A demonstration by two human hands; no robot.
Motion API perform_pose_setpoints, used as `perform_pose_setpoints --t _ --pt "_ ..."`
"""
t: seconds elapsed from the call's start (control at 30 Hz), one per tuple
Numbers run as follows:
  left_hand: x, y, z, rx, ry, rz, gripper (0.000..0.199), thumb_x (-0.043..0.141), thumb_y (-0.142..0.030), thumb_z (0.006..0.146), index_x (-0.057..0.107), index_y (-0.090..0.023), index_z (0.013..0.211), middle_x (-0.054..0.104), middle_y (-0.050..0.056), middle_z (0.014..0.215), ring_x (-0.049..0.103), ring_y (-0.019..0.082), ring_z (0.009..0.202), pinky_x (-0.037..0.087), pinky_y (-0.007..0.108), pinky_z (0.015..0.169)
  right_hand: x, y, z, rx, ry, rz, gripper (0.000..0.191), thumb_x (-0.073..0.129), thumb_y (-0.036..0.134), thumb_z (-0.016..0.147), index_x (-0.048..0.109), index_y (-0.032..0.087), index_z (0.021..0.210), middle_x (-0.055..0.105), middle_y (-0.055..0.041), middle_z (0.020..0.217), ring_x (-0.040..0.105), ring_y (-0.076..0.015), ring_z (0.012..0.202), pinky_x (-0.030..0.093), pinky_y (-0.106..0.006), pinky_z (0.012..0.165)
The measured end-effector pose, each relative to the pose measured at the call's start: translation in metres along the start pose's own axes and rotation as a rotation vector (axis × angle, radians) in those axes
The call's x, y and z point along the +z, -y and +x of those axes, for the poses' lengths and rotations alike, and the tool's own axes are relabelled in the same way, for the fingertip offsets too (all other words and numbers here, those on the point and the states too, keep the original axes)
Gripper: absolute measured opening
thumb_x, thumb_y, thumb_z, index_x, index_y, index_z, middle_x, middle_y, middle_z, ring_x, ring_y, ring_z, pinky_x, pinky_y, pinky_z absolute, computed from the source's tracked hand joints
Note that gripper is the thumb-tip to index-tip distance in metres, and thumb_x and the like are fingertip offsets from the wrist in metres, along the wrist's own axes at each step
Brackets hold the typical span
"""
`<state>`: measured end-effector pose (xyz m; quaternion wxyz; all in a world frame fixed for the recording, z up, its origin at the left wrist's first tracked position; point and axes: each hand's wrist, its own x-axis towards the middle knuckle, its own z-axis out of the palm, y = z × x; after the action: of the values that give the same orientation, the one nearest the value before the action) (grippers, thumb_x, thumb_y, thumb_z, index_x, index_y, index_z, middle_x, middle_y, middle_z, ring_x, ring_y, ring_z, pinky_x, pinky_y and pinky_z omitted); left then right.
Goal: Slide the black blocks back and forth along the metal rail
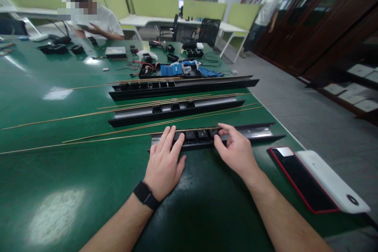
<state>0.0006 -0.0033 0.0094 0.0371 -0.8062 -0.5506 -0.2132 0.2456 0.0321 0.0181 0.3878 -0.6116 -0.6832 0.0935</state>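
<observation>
Near me lies a black channel rail (260, 132) with a silvery inner face, and several square black blocks (202, 134) sit in a row inside it. My left hand (163, 161) lies over the rail's left part with its fingers stretched out, its fingertips on the rail and beside the leftmost block. Thumb and index finger of my right hand (236, 145) are around the rightmost block, near the far wall of the rail. A thin golden rod (118, 138) runs along the blocks and out to the left.
Two more black rails (177, 114) with blocks and golden rods lie farther back. Beyond them is a box (150, 71) with blue packets and gloves. A red-edged phone (304, 181) and a white device (333, 181) lie at right. One person sits across the table; another stands at back right.
</observation>
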Motion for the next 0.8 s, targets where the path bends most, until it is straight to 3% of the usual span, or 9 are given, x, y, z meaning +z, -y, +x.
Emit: perform_pose_setpoints --t 0.3,0.67,0.8 --pt "0.0003 0.0006 0.0002 0.007 -0.011 0.019 0.057 0.061 -0.025 0.097 0.049 -0.019 0.153 0.037 0.017 0.17 0.032 0.035 0.159 0.053 0.057 0.107 0.0005 0.0003 -0.0001 -0.035 -0.01 -0.011 0.044 0.066 0.038 0.092 0.069 0.017 0.131 0.076 -0.0082 0.108 0.07 -0.0207 0.083 0.058 -0.035 0.076" --pt "0.0021 0.0009 -0.0011 0.005 -0.02 0.007 0.058 0.06 -0.024 0.097 0.048 -0.019 0.153 0.037 0.017 0.17 0.03 0.035 0.16 0.051 0.057 0.11 -0.0009 0.0002 0.0016 0.054 -0.014 0.09 0.039 0.057 0.035 0.1 0.071 0.019 0.133 0.08 -0.0078 0.109 0.076 -0.0213 0.086 0.061 -0.038 0.089" --pt "0.0017 0.0008 -0.001 0.01 -0.021 0.011 0.058 0.06 -0.024 0.097 0.049 -0.018 0.153 0.037 0.017 0.17 0.031 0.035 0.16 0.051 0.057 0.11 -0.0007 0.0011 0.0009 0.044 -0.027 0.094 0.039 0.058 0.034 0.099 0.072 0.018 0.132 0.08 -0.0081 0.113 0.077 -0.0232 0.095 0.06 -0.04 0.097"
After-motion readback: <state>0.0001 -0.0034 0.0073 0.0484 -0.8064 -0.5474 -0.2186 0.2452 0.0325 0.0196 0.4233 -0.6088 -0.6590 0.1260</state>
